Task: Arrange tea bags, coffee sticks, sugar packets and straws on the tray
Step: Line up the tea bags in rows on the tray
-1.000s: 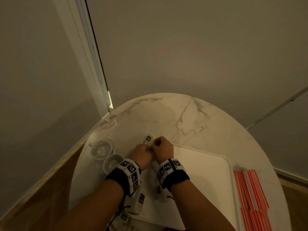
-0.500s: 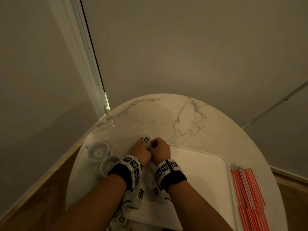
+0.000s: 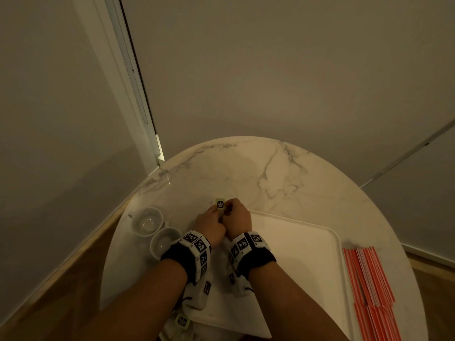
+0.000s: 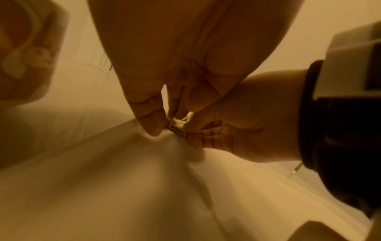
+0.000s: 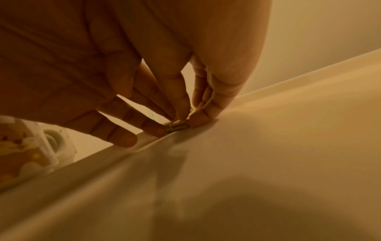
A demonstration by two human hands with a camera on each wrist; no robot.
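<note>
A small stack of tea bags stands on edge at the far left corner of the white tray. Its green tag sticks up above my knuckles. My left hand and right hand sit side by side and pinch the stack from both sides. In the left wrist view the tea bag stack shows between my left thumb and the right hand's fingers. Red-and-white wrapped straws lie on the table right of the tray.
Two white cups stand on the round marble table, left of the tray. Another green tea bag tag lies at the near edge under my left forearm. Walls close in behind and to the left of the table.
Both hands stay pressed together at the tray's far left corner. The green tag was partly covered by my left fingers half a second ago and shows fully again.
</note>
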